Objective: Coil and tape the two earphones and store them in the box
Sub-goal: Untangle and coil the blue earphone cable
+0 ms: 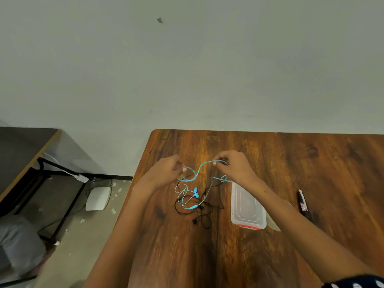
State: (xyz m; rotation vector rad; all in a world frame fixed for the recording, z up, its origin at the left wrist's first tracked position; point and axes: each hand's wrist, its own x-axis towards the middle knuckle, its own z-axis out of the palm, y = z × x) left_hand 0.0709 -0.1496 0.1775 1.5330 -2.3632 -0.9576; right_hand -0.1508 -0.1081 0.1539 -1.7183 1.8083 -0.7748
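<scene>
A blue earphone [195, 193] lies tangled on the wooden table [291, 163], its cord rising to both hands. My left hand [166, 171] pinches one stretch of the blue cord. At the other end of that raised stretch, my right hand [232, 165] pinches the cord, which arches between the two hands. A black earphone [197, 217] lies loose under and around the blue one, its buds toward the near side. A clear plastic box [247, 206] with a red latch stands just right of the tangle, partly under my right forearm.
A dark pen-like tool [303, 205] lies on the table right of the box. Something white [274, 223] shows under my right forearm. The table's left edge drops to a floor with a white device [97, 198], cables and another table's frame.
</scene>
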